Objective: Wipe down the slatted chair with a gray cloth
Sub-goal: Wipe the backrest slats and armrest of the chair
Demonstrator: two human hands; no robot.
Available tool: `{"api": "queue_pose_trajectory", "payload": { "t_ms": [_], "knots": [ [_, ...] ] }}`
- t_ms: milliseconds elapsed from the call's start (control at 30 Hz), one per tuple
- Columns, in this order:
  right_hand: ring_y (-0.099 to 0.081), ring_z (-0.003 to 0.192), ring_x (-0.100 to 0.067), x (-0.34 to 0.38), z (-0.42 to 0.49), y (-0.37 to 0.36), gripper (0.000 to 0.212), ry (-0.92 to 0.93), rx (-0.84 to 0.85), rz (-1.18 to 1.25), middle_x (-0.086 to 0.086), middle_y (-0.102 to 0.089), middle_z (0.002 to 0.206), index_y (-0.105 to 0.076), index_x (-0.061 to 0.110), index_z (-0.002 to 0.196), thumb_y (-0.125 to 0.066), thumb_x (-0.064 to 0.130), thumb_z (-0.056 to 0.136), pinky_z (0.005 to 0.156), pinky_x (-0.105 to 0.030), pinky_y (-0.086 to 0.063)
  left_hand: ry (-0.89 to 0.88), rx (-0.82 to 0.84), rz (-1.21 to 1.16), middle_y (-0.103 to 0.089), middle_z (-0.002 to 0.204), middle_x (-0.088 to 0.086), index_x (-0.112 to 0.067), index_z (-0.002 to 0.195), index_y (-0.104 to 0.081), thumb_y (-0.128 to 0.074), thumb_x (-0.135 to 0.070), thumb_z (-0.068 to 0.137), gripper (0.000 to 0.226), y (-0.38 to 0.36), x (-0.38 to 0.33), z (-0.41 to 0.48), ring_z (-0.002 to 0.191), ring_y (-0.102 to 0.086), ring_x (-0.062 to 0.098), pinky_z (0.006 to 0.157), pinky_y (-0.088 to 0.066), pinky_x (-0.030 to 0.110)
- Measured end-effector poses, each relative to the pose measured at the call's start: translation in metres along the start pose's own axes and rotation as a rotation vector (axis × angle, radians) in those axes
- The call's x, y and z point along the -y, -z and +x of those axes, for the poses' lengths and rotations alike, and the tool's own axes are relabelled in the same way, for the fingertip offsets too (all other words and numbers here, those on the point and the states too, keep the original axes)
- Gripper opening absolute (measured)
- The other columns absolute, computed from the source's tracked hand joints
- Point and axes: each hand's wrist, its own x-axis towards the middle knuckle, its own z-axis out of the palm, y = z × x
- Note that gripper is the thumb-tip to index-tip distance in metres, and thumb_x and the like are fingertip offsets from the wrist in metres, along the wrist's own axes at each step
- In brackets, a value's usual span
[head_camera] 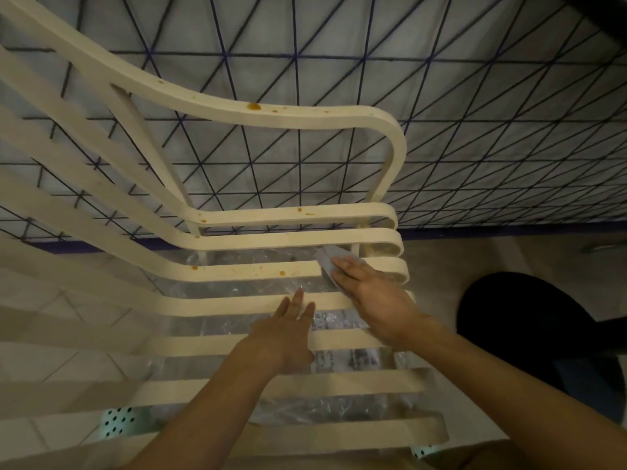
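A cream slatted chair (237, 239) fills the view, its curved slats running left to right, with small orange-brown stains on several of them. My right hand (373, 293) presses a gray cloth (327, 264) flat against the right end of one seat slat, fingers straight over the cloth. My left hand (288, 330) lies flat on the slats just left of it, fingers extended and holding nothing. Part of the cloth is hidden under my right hand.
Crinkled clear plastic (244, 286) lies under the seat slats. A white cloth with a dark triangular grid (305, 171) hangs behind the chair. A dark round object (529, 320) sits at the right. Something pale with black dots (118, 424) shows at the lower left.
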Motion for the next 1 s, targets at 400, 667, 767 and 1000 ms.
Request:
{"api": "queue_pose_trajectory", "payload": {
  "t_ms": [400,667,767,1000],
  "knots": [
    [-0.028,0.143,-0.026,0.003,0.026,-0.02,0.075,0.148,-0.094,0.001,-0.007,-0.033,0.154,-0.041,0.017,0.144,-0.066,-0.009,0.078,0.114,-0.043,-0.031,0.001,0.01,0.022,0.037,0.152,-0.007,-0.025,0.152,0.014,-0.05,-0.038,0.096,0.086,0.002,-0.001,-0.001,0.147,0.018,0.018,0.115,-0.021,0.054],
    [-0.014,0.147,-0.022,0.008,0.03,-0.003,0.059,0.036,-0.064,0.192,-0.005,-0.024,0.158,-0.035,0.01,0.146,-0.042,-0.009,0.091,0.12,-0.036,-0.01,0.001,0.019,0.014,0.038,0.152,-0.006,-0.024,0.152,0.015,-0.051,-0.036,0.096,0.087,0.002,-0.003,-0.002,0.147,0.018,0.019,0.117,-0.019,0.052],
    [-0.015,0.147,-0.023,0.027,0.044,-0.014,0.056,0.077,-0.066,0.189,-0.006,-0.026,0.157,-0.038,0.008,0.145,-0.041,-0.009,0.091,0.118,-0.034,-0.009,0.0,0.027,0.002,0.038,0.152,-0.005,-0.023,0.152,0.015,-0.051,-0.036,0.097,0.087,0.004,-0.004,-0.003,0.147,0.019,0.02,0.117,-0.02,0.049],
    [-0.042,0.136,-0.025,0.009,0.037,-0.023,0.063,0.246,-0.065,0.031,-0.006,-0.043,0.148,-0.054,0.014,0.135,-0.069,-0.006,0.077,0.113,-0.035,-0.031,-0.003,0.013,-0.004,0.037,0.152,-0.004,-0.023,0.153,0.014,-0.051,-0.037,0.096,0.087,0.002,-0.004,-0.003,0.147,0.018,0.02,0.116,-0.021,0.049]
  ]
}}
